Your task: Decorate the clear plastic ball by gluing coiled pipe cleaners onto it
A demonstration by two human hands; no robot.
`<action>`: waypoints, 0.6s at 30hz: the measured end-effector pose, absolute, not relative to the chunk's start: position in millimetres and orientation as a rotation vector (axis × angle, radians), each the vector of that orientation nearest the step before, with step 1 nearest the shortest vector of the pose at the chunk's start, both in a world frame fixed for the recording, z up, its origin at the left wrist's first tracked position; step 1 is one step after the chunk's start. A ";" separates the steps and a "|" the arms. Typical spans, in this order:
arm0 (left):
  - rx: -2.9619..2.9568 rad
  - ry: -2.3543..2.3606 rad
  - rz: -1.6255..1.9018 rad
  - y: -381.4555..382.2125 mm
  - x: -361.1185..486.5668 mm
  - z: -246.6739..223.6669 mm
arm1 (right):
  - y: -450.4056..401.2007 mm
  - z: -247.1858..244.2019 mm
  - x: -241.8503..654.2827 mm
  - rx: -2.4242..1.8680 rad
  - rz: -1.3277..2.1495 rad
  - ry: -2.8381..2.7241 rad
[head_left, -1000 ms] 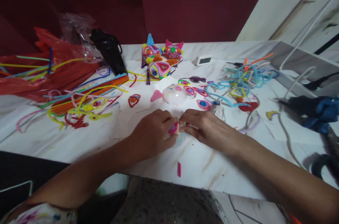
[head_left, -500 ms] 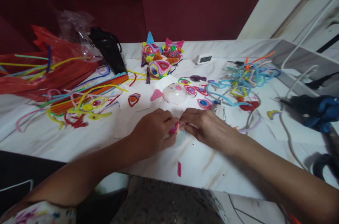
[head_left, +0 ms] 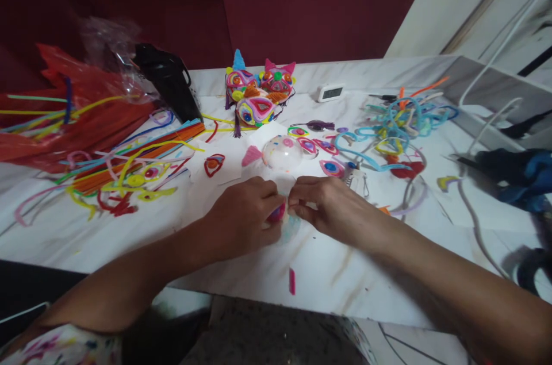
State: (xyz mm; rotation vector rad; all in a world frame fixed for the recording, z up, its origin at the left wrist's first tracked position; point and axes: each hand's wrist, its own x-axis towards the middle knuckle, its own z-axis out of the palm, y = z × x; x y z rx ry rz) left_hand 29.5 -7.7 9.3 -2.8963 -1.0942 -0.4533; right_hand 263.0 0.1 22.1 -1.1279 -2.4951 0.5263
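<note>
My left hand [head_left: 248,212] is closed around a small pink piece with a dark blue centre [head_left: 277,212], apparently wound from pipe cleaner. Only part of that piece shows between thumb and fingers. Beside it, my right hand [head_left: 321,201] is pinched close to its right edge; what the fingertips grip is hidden. Just beyond both hands lies a clear plastic dome [head_left: 282,152] with coloured spots and a pink fin-shaped piece [head_left: 251,155] at its left. Eye-shaped pipe-cleaner pieces lie around it, among them a pink one with a blue centre [head_left: 332,168] and a red one [head_left: 213,164].
Decorated masks [head_left: 259,106] with tassels stand at the back, left of a white digital clock [head_left: 330,92]. A black bottle [head_left: 168,80] leans by a red plastic bag [head_left: 86,129]. Loose pipe cleaners [head_left: 138,152] spread leftward; a blue tangle [head_left: 409,118] lies right. A pink scrap [head_left: 292,281] lies near the front edge.
The view has shifted slightly. Both hands stay together at the small piece, and a little more of its blue centre shows. Nothing else on the table has visibly moved.
</note>
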 end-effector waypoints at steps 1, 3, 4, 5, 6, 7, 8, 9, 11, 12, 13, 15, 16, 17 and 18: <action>-2.891 -1.097 -0.465 -8.5 29.7 7.9 | 1.8 23.3 261.6 -1.150 0.583 -2.481; -2.887 -1.098 -0.489 -9.5 29.9 5.5 | 6.1 25.2 258.8 -1.193 0.711 -2.453; -2.885 -1.093 -0.502 -9.8 29.9 4.6 | 8.6 25.9 257.5 -1.221 0.732 -2.436; -2.883 -1.088 -0.514 -10.0 29.8 3.9 | 11.1 26.3 256.5 -1.241 0.745 -2.425; -2.877 -1.082 -0.525 -10.2 29.8 3.4 | 13.4 26.4 255.9 -1.254 0.758 -2.415; -2.865 -1.077 -0.536 -10.5 29.9 3.2 | 15.4 26.4 255.9 -1.264 0.775 -2.404; -2.853 -1.073 -0.542 -11.0 29.9 3.3 | 16.7 26.5 256.6 -1.267 0.796 -2.397; -2.840 -1.065 -0.551 -11.6 30.1 3.7 | 17.2 26.8 258.3 -1.263 0.817 -2.386; -2.819 -1.045 -0.564 -13.3 30.3 5.0 | 14.9 28.2 264.8 -1.254 0.850 -2.363; -2.812 -1.041 -0.563 -14.1 30.4 5.6 | 11.8 29.2 269.9 -1.253 0.848 -2.354; -2.808 -1.047 -0.555 -14.9 30.4 6.0 | 7.5 30.2 276.2 -1.258 0.822 -2.346; -2.812 -1.062 -0.543 -15.8 30.0 5.7 | -4.6 30.8 292.5 -1.257 0.703 -2.347; -2.818 -1.067 -0.548 -15.8 29.6 5.1 | -12.1 29.7 302.0 -1.247 0.622 -2.359; -2.824 -1.061 -0.562 -15.7 29.0 4.2 | -20.1 27.5 312.0 -1.219 0.540 -2.375; -2.828 -1.051 -0.585 -15.3 28.3 3.3 | -28.4 23.9 322.1 -1.200 0.437 -2.396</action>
